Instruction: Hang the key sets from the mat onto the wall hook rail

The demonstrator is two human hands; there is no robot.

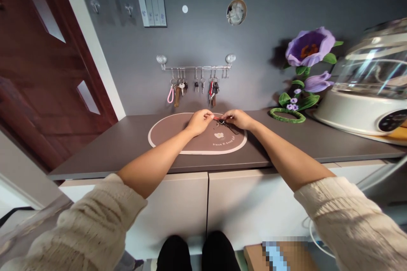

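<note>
Above the brown oval mat point(168, 135), both of my hands meet over a small bunch of keys point(221, 122). The fingertips of my left hand point(201, 122) pinch the red end of the bunch. From the other side, my right hand point(238, 119) has its fingers closed on the dark part of the same bunch, and a thin dark piece sticks out below it. The fingers partly cover the keys, so their exact shapes are hard to make out. On the wall behind, a clear hook rail point(197, 67) carries several other key sets.
The mat lies on a dark countertop point(133, 152) over white cabinet doors point(171, 207). To the right stand purple artificial flowers point(310, 51) and a white appliance with a clear dome point(352, 101). A cardboard box point(254, 258) sits on the floor. A dark red door point(47, 93) is at the left.
</note>
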